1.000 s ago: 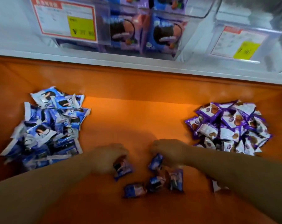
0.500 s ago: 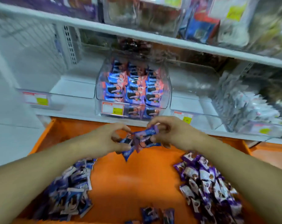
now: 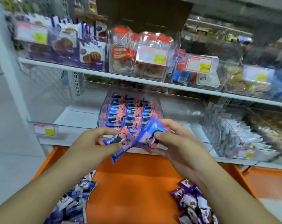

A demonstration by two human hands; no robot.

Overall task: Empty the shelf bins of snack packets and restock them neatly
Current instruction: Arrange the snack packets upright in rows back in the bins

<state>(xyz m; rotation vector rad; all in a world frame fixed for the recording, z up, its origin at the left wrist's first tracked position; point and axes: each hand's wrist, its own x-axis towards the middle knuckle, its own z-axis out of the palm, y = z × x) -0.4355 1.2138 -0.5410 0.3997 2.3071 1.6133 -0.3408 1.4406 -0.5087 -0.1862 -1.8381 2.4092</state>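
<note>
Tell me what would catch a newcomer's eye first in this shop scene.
The two hands in the middle: the left hand and right hand each pinch pink-and-blue snack packets just in front of the clear bin, which is already lined with neat rows of the same packets. Below them the bright orange tray stands out, with a blue-and-white pile at its left and a purple pile at its right.

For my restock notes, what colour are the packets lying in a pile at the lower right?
Purple and white packets, clearest in the head view.
</note>
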